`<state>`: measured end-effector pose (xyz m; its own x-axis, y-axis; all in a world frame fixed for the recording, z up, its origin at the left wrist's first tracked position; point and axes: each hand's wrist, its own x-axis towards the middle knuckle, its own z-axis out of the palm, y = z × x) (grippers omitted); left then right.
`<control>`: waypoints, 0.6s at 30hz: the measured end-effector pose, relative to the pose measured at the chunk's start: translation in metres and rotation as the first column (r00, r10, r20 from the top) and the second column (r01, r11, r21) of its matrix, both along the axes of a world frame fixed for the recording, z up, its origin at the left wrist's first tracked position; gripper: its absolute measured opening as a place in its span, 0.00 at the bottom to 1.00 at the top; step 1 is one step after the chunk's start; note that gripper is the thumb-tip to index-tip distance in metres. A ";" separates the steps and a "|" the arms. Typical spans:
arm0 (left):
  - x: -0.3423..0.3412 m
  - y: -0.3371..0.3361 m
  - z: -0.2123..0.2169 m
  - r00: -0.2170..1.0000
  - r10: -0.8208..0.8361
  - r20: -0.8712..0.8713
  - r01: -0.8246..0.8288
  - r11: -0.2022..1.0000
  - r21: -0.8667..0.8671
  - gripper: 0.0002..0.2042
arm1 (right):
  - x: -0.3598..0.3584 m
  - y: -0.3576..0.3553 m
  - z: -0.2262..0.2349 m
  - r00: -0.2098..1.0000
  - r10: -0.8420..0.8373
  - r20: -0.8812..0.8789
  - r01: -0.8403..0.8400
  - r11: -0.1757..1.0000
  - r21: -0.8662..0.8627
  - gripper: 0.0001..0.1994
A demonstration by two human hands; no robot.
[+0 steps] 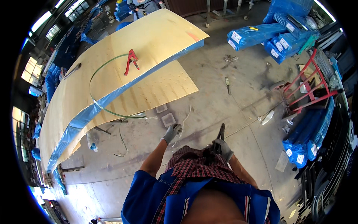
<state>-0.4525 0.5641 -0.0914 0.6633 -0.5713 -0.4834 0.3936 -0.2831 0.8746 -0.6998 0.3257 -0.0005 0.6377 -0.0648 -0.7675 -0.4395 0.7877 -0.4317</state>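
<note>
above the floor, two gloved hands: right hand (pixel 223 148) grips one dark tool (pixel 220 135) (left hand (pixel 171 133) curled).

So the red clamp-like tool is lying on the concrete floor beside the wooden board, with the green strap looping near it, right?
Not quite. In the head view the red tool lies on top of the large wooden board, not on the concrete floor. The green strap does loop near it, running across the board and over its blue-wrapped edge.
</note>
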 end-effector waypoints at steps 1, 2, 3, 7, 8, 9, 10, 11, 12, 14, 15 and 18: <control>0.016 -0.006 0.005 0.999 0.032 0.040 -0.032 0.999 -0.012 0.13 | 0.020 -0.019 -0.005 0.993 0.099 0.061 -0.094 0.993 -0.066 0.13; 0.035 -0.011 0.011 0.995 0.063 0.080 -0.062 0.998 -0.024 0.13 | 0.042 -0.035 -0.009 0.973 0.198 0.116 -0.182 0.974 -0.136 0.16; 0.055 -0.018 0.022 0.985 0.099 0.144 -0.099 0.995 -0.008 0.12 | 0.070 -0.051 0.004 0.937 0.328 0.121 -0.288 0.921 -0.262 0.15; 0.150 -0.047 0.079 0.776 0.086 0.625 -0.150 0.987 0.051 0.10 | 0.185 -0.082 0.025 0.884 0.434 0.173 -0.355 0.864 -0.358 0.10; 0.177 -0.050 0.090 0.734 0.046 0.678 -0.150 0.984 0.097 0.11 | 0.215 -0.082 0.028 0.880 0.446 0.163 -0.360 0.850 -0.385 0.09; 0.210 -0.046 0.087 0.618 0.017 0.786 -0.197 0.971 0.135 0.13 | 0.247 -0.080 0.034 0.854 0.483 0.193 -0.394 0.843 -0.366 0.09; 0.239 -0.052 0.088 0.510 0.034 0.860 -0.220 0.971 0.092 0.16 | 0.277 -0.082 0.039 0.838 0.503 0.214 -0.414 0.839 -0.353 0.08; 0.270 -0.060 0.098 0.557 -0.148 0.817 -0.168 0.943 0.286 0.24 | 0.303 -0.084 0.040 0.827 0.513 0.230 -0.425 0.838 -0.341 0.08; 0.295 -0.071 0.103 0.478 -0.206 0.854 -0.214 0.915 0.341 0.29 | 0.327 -0.083 0.037 0.836 0.502 0.222 -0.419 0.844 -0.334 0.07; 0.346 -0.097 0.112 0.306 -0.323 0.896 -0.326 0.849 0.417 0.38 | 0.379 -0.082 0.035 0.849 0.485 0.209 -0.406 0.852 -0.331 0.06; 0.373 -0.106 0.116 0.324 -0.388 0.863 -0.301 0.822 0.483 0.42 | 0.402 -0.078 0.031 0.873 0.452 0.183 -0.393 0.874 -0.287 0.05; 0.442 -0.136 0.110 0.344 -0.562 0.752 -0.211 0.734 0.645 0.52 | 0.464 -0.085 0.013 0.858 0.501 0.112 -0.453 0.842 -0.294 0.06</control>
